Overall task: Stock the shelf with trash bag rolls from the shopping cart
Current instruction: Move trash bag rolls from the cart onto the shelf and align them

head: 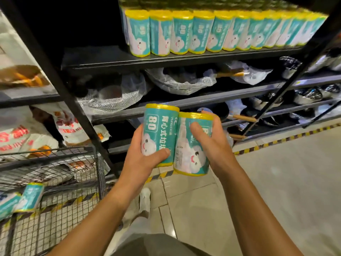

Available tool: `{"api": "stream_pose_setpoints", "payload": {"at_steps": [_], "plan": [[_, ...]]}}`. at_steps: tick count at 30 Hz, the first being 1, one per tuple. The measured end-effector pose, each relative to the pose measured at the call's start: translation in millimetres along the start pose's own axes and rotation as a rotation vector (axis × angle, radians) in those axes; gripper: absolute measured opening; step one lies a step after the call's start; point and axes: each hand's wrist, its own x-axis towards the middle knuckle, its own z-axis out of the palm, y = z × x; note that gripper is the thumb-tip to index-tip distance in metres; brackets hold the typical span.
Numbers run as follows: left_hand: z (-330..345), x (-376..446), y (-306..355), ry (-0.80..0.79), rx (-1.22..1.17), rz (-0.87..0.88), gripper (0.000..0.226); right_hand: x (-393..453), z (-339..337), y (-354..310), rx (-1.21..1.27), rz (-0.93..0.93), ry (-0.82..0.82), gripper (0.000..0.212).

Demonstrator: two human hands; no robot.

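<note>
Left hand (145, 154) grips teal yellow-capped plastic trash bag roll (158, 133); right hand (212, 143) grips 2nd roll (193, 145). Upright, touching, prob. to match black metal shelf (103, 58) row.

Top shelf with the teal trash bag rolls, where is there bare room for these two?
Bare black shelf board lies left of the teal, yellow-capped roll row, up to the black upright post. Rightward, rolls stand packed edge to edge.
</note>
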Motion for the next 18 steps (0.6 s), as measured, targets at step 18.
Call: {"api": "stream_pose_setpoints", "payload": {"at_steps": [18], "plan": [[-125.5,256.0,76.4,0.256,0.25,0.254,0.082,208.9,120.1,-81.1,-0.045,-0.369,0.035,0.087]]}}
